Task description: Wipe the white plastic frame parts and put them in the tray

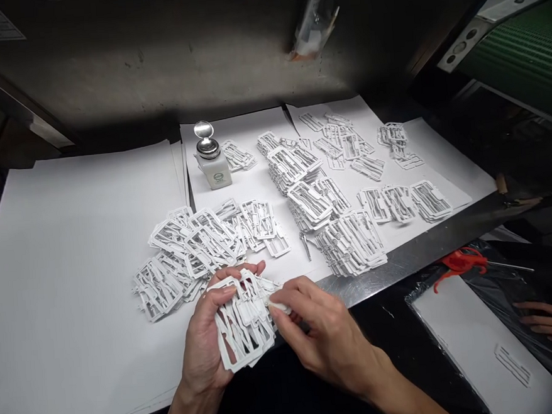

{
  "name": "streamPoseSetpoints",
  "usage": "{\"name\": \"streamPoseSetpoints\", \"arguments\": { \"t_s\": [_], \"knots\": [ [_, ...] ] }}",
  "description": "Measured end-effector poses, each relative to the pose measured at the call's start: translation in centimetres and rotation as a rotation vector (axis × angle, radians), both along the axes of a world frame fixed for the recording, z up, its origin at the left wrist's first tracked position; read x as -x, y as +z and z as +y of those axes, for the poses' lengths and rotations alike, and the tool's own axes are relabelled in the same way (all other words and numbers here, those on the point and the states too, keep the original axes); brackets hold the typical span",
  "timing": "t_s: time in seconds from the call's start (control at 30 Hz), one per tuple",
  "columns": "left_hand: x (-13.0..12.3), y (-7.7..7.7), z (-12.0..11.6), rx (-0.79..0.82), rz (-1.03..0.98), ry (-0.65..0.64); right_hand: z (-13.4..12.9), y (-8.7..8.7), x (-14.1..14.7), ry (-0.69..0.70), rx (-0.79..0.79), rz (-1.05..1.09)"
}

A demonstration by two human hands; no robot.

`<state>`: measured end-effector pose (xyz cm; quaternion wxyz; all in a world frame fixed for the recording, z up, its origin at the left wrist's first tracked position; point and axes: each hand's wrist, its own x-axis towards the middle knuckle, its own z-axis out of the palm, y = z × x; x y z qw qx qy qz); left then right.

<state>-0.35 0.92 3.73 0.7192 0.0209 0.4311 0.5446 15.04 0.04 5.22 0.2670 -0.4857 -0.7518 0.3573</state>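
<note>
My left hand [201, 344] is closed around a stack of thin white slotted frames [240, 335], its thumb lying over the top one. At the stack's right edge, my right hand [329, 329] pinches a small white piece [279, 304]; its kind is unclear, as the fingers cover most of it. Just beyond my left hand lies a loose heap of similar white frames [207, 243] on white paper [80, 246]. Neater stacks of frames [349, 243] stand to the right of that heap, with a small metal object [306, 246] beside them.
A pump-top bottle [215, 171] with its lid raised stands behind the heap. More frames [342, 139] lie at the back right. A red-handled tool [462, 262] rests past the metal table edge [379, 266]. Another person's hand [551, 323] shows at far right.
</note>
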Motion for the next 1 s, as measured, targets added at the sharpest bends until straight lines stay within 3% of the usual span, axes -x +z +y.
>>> {"name": "streamPoseSetpoints", "arguments": {
  "t_s": [0.1,0.23,0.4,0.6,0.8,1.0],
  "knots": [
    [-0.2,-0.2,-0.1,0.026,-0.001,-0.017,-0.2,0.0,-0.8,0.040,-0.026,-0.060],
    [-0.2,-0.4,0.0,0.034,0.007,-0.017,-0.2,0.2,-1.2,-0.005,-0.098,0.002],
    [0.0,-0.3,0.2,-0.004,0.002,0.012,-0.2,0.4,-1.3,0.048,-0.016,-0.047],
    [-0.1,-0.3,0.3,0.009,0.041,-0.027,0.0,0.4,-1.3,-0.050,-0.108,0.031],
    [0.1,-0.3,0.4,0.005,0.056,-0.015,0.3,0.4,-1.6,-0.010,-0.029,-0.080],
    [0.2,-0.3,0.4,0.004,0.081,-0.037,0.1,0.4,-1.6,-0.090,-0.062,0.057]
  ]
}}
